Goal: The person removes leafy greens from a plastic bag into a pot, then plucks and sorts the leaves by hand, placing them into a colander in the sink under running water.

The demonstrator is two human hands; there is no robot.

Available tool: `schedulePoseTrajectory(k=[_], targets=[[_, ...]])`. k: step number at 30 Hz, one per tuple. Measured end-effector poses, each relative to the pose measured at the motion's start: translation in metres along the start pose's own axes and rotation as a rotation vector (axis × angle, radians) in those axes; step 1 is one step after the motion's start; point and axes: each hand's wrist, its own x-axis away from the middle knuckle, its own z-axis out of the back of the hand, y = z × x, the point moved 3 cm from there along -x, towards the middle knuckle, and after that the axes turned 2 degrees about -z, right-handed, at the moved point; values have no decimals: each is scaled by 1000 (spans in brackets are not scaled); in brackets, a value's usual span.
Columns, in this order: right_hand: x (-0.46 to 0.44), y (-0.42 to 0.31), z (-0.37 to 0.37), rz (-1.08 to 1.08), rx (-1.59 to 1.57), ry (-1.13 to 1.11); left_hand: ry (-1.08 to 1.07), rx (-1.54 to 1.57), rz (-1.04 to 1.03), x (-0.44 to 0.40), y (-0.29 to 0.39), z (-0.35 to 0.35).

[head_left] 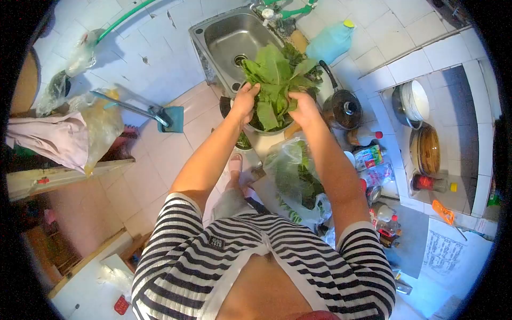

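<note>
Striped shirt [181, 250] sits closest to my camera — beyond it, my left hand [246, 102] and right hand [305, 109] are both closed round the leafy greens [274, 80], holding them over a bowl [266, 130] near the sink [229, 42]. Clear bag [282, 166] of more leaves lies below — lidded pan [343, 111] to the right.

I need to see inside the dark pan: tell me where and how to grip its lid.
Pinch the lid by its central knob, coming down from above. The knob stands up, so fingertips should fit around it. Your right hand is nearer, but free it of the leaves first.
</note>
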Motion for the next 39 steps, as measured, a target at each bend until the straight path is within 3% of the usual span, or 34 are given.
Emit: schedulePoseTrajectory(k=[1, 3, 9, 15, 18, 20, 23, 25, 26, 27, 29, 30, 34, 37, 39], targets=[[-3, -2, 1, -6, -4, 8, -20, 39, 33, -5, -3, 3], [-9, -4, 13, -100, -19, 269, -20, 19, 45, -21, -13, 15], [-35, 3, 47, -62, 108, 310, 55, -125, 135, -57, -34, 57], [-29, 4, 57, -110, 234, 547, -30, 67, 300, -74, -49, 87], [-19, 4, 45, -70, 216, 474, -6, -6, 286, -70, -49, 88], [-40, 18, 76, -88, 185, 422, 34, -50, 256, -65, -48, 84], [-44, 24, 86, -134, 169, 351, 64, -326, 184, -53, -46, 78], [-42, 25, 82, -109, 145, 340, 184, -613, -427, -41, -35, 66], [-40, 26, 80, -109, 144, 340, 342, -849, -695, -30, -28, 57], [-37, 26, 75, -106, 141, 342, 340, -851, -695, -21, -22, 49], [-36, 28, 74, -101, 139, 343, 202, -1262, -1022, -5, -11, 25], [-38, 31, 75, -80, 181, 312, 104, -1032, -708, -14, -29, 24], [-55, 51, 86, 3, 446, 172, 96, -1057, -547, -27, -40, 14], [-58, 53, 87, 57, 596, 304, 149, -1061, -501, -39, -45, 33], [-37, 41, 60, 49, 543, 264, 91, -1019, -433, -43, -48, 49]])
